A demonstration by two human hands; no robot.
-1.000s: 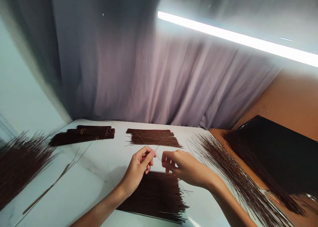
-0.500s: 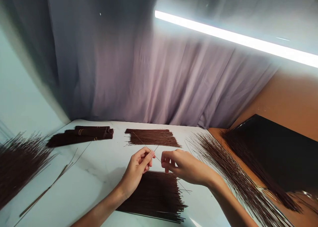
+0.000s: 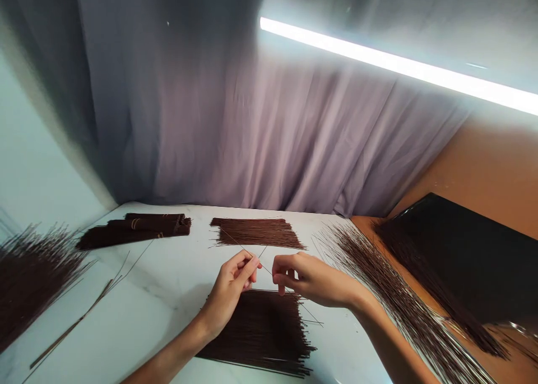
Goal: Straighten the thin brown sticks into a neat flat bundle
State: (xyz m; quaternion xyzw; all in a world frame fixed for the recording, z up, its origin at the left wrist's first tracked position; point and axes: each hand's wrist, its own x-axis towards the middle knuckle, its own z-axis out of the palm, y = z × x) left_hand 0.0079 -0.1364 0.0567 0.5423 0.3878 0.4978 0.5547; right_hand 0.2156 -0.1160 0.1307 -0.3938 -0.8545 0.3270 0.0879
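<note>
Left hand (image 3: 237, 274) pinching a thin, wiry brown strand (image 3: 266, 269) between thumb and fingertips; right hand (image 3: 309, 277), apart, curls at the strand's near end, its grip indeterminable. The strand slants above a dense, ragged-edged layer of dark sticks (image 3: 260, 331) on a smooth white tabletop (image 3: 138, 317).

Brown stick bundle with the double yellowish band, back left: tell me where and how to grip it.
Around the middle, from above, fingers across its length, looks best. The brown stick bundle lies lengthwise from side to side, and its double yellowish band should keep the sticks together there. The left hand is nearer but pinches a thin stick.
</note>
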